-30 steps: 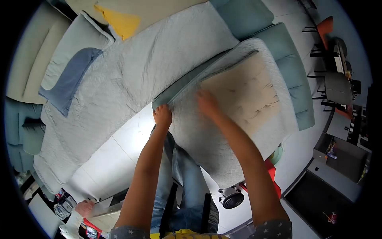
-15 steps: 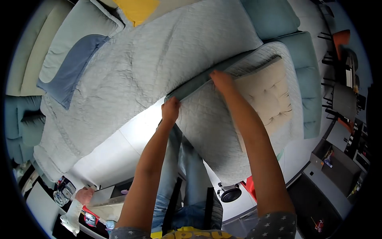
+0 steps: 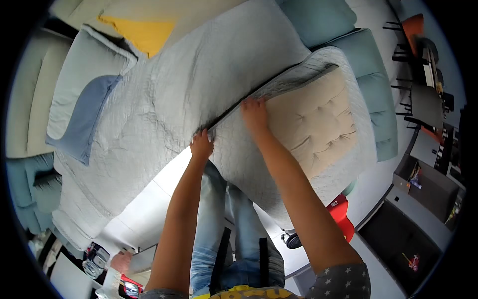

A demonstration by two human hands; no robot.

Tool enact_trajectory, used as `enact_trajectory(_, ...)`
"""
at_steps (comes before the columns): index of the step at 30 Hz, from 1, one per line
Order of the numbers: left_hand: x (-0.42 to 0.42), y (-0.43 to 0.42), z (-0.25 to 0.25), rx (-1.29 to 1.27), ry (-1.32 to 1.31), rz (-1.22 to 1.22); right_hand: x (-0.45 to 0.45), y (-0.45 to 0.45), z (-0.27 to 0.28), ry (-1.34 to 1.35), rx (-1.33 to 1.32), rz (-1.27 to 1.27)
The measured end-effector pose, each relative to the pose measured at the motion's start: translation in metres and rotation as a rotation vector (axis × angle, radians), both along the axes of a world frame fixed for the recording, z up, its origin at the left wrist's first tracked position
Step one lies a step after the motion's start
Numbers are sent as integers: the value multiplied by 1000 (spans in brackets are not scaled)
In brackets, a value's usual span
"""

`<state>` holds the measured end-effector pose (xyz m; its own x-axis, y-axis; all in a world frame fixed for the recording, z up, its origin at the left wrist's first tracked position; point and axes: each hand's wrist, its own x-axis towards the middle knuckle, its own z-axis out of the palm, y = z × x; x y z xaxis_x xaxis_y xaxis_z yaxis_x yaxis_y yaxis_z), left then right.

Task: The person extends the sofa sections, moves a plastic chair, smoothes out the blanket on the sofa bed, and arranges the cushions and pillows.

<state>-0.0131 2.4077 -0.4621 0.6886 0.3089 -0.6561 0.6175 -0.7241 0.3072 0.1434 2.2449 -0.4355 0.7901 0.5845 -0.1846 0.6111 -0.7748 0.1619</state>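
A grey quilted sofa cover [image 3: 244, 159] lies over the right sofa section, its edge running along the dark seam. At the seam's near end, my left hand [image 3: 201, 144] has its fingers curled over this edge. Farther along, my right hand [image 3: 255, 115] grips the same edge, beside the corner of a beige tufted cushion [image 3: 318, 119]. Another grey quilted cover [image 3: 144, 119] spreads over the long section left of the seam. What lies under my fingertips is partly hidden.
A pale and blue pillow [image 3: 89, 112] and a yellow cloth [image 3: 144, 35] lie at the back left. Teal upholstered sections [image 3: 371, 87] stand on the right. A red object [image 3: 341, 217] is beyond my right forearm. White floor [image 3: 172, 174] shows near my legs.
The lifted cover edge has come down, and the teal strip along the seam has narrowed to a dark line. Both hands now sit lower on the edge. The view has shifted slightly.
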Motion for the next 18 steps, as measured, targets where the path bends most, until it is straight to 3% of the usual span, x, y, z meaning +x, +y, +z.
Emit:
enact_trajectory(2, -8, -13, 12, 47, -64, 13, -14, -11, 11, -8, 217, 129)
enact_trajectory(4, -4, -28, 18, 137, -137, -90, -12, -26, 20, 29, 340, 100)
enact_trajectory(6, 25, -44, 54, 60, -232, -221, 5, -43, 36, 62, 465, 63)
enact_trajectory(8, 59, -66, 78, 25, -307, -310, 26, -70, 54, 180, 488, -148)
enact_trajectory(13, 163, -134, 120, -151, -529, -522, 80, -169, 91, 96, 462, -541)
enact_trajectory(18, 246, -193, 140, -115, -425, -674, 114, -254, 92, 180, 373, -846)
